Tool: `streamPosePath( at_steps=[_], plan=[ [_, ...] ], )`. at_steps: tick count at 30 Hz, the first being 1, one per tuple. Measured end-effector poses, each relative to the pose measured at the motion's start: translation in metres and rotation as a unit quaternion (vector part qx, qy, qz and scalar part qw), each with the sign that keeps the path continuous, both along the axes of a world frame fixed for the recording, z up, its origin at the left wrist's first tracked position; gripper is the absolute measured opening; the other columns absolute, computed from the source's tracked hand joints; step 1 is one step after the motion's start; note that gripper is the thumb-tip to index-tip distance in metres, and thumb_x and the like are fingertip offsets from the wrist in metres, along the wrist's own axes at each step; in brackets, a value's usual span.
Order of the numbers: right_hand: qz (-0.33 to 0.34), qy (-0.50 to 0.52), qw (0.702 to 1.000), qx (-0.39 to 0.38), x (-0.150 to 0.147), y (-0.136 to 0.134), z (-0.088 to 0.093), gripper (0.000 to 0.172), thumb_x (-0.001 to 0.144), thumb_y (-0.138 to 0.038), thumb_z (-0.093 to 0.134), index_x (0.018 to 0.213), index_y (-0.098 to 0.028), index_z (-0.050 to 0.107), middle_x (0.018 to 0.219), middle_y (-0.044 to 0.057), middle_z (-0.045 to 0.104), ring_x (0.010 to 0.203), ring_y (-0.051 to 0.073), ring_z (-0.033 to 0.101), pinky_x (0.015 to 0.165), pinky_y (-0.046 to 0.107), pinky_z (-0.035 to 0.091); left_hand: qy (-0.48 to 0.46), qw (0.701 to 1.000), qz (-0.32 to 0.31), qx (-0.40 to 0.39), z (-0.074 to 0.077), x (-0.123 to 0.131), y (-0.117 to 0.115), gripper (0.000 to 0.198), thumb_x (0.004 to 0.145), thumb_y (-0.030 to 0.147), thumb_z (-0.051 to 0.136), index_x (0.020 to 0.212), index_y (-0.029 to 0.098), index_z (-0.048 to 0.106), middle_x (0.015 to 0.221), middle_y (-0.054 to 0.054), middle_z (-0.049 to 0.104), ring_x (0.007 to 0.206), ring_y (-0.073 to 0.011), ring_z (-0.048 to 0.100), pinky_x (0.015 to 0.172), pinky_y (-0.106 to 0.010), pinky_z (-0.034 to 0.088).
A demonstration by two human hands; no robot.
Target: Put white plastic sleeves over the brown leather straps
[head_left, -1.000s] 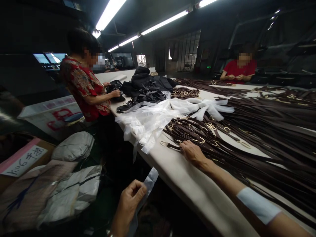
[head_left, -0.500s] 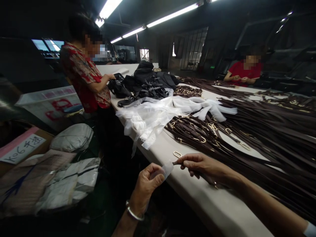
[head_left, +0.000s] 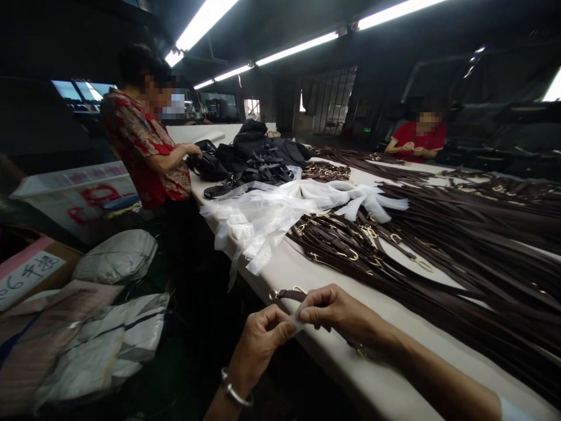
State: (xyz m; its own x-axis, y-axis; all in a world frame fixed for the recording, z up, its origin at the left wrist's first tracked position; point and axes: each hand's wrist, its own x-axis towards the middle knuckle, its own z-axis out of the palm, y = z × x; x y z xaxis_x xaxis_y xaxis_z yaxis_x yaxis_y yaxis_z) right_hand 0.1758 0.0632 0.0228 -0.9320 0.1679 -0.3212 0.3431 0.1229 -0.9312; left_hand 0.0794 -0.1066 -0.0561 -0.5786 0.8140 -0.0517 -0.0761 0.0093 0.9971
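Note:
Over the table's near edge, my left hand point(head_left: 259, 345) pinches a small translucent plastic sleeve point(head_left: 298, 325). My right hand point(head_left: 335, 309) is closed too, its thumb and finger gripping the sleeve's other end. A dark brown strap point(head_left: 290, 295) with a gold-coloured ring at its end sticks out leftward from behind my right fingers. More gold hardware shows below that hand. Beyond my hands lies a pile of similar brown straps point(head_left: 333, 245) with gold buckles and hooks. Left of them is a heap of white translucent plastic strips point(head_left: 263, 219).
The pale table point(head_left: 263, 286) runs away from me. Black bags point(head_left: 258, 152) are heaped farther back. A person in a patterned red shirt point(head_left: 144, 152) stands at the left; another in red point(head_left: 416, 140) is across the table. Wrapped bundles point(head_left: 100, 333) and a white bin point(head_left: 56, 190) are at left.
My right fingers have moved left to pinch the plastic sleeve beside my left hand. The strap's ringed end now points left from behind them. The view has shifted slightly.

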Motion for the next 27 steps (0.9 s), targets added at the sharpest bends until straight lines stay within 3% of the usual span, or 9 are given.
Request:
streamPosePath(
  at_steps=[3,6,8,11,15,19,22,25,27],
  plan=[
    [-0.012,0.047,0.993,0.104,0.001,-0.004,-0.006,0.029,0.072,-0.044,0.075,0.069,-0.016,0.069,0.06,-0.002,0.053,0.059,0.011,0.043,0.057,0.026,0.031,0.023,1.0,0.015,-0.005,-0.002,0.001,0.003,0.041,0.082,0.052,0.066,0.069,0.015,0.059,0.065,0.002,0.045,0.063,-0.0109,0.036,0.06,-0.024,0.03],
    [-0.01,0.084,0.952,0.294,0.002,0.001,-0.018,0.034,0.082,-0.048,0.062,0.065,-0.019,0.062,0.07,0.002,0.059,0.068,0.016,0.052,0.063,0.028,0.036,0.028,0.999,0.023,0.022,0.001,0.008,0.008,0.036,0.082,0.048,0.065,0.069,0.015,0.061,0.067,0.001,0.049,0.065,-0.0116,0.041,0.061,-0.023,0.034],
    [-0.02,0.091,0.927,0.364,0.001,0.009,-0.029,0.043,0.085,-0.056,0.053,0.063,-0.02,0.056,0.069,0.002,0.057,0.067,0.018,0.052,0.064,0.029,0.037,0.026,0.998,0.038,0.034,0.001,0.012,0.013,0.025,0.072,0.039,0.074,0.073,0.015,0.065,0.071,0.001,0.054,0.067,-0.0124,0.045,0.062,-0.022,0.035],
    [-0.034,0.099,0.921,0.376,-0.002,0.025,-0.048,0.052,0.084,-0.067,0.047,0.06,-0.021,0.049,0.062,0.0,0.052,0.062,0.017,0.05,0.061,0.029,0.037,-0.008,0.996,0.083,0.026,-0.003,0.015,0.022,0.026,0.056,0.027,0.081,0.073,0.014,0.066,0.067,0.002,0.056,0.063,-0.0113,0.044,0.057,-0.022,0.032],
    [-0.057,0.076,0.933,0.347,-0.004,0.034,-0.058,0.06,0.075,-0.076,0.052,0.054,-0.02,0.044,0.054,-0.001,0.045,0.055,0.014,0.043,0.053,0.027,0.032,-0.051,0.992,0.091,0.066,-0.009,0.013,0.023,0.03,0.066,0.038,0.078,0.069,0.012,0.063,0.064,0.001,0.056,0.061,-0.0107,0.043,0.057,-0.023,0.032],
    [-0.062,0.08,0.948,0.301,-0.001,0.024,-0.039,0.058,0.075,-0.071,0.059,0.053,-0.018,0.051,0.052,-0.002,0.045,0.054,0.013,0.04,0.052,0.027,0.03,0.013,0.996,0.061,0.068,-0.01,0.011,0.015,0.045,0.081,0.056,0.066,0.068,0.012,0.061,0.063,0.0,0.056,0.06,-0.0107,0.044,0.058,-0.023,0.032],
    [-0.04,0.071,0.963,0.258,-0.002,0.022,-0.013,0.052,0.078,-0.065,0.06,0.06,-0.016,0.062,0.056,0.0,0.054,0.056,0.014,0.046,0.053,0.026,0.035,0.081,0.994,0.059,0.044,-0.016,0.003,0.011,0.054,0.089,0.062,0.051,0.068,0.013,0.061,0.063,-0.001,0.054,0.06,-0.0106,0.044,0.058,-0.023,0.032],
    [-0.041,0.095,0.967,0.234,0.005,0.027,0.018,0.046,0.083,-0.06,0.061,0.088,-0.017,0.074,0.086,0.006,0.071,0.078,0.019,0.062,0.071,0.028,0.049,0.06,0.997,0.037,0.03,-0.027,-0.01,0.009,0.054,0.092,0.062,0.046,0.077,0.013,0.063,0.066,0.0,0.054,0.055,-0.0081,0.039,0.052,-0.022,0.028],
    [-0.049,0.109,0.966,0.231,0.016,0.029,0.042,0.048,0.083,-0.058,0.063,0.112,-0.02,0.071,0.11,0.009,0.071,0.094,0.023,0.065,0.087,0.033,0.053,-0.005,0.999,0.013,0.046,-0.035,-0.015,0.008,0.047,0.09,0.06,0.052,0.086,0.014,0.062,0.067,0.002,0.053,0.049,-0.0055,0.033,0.046,-0.02,0.022]
  ],
)
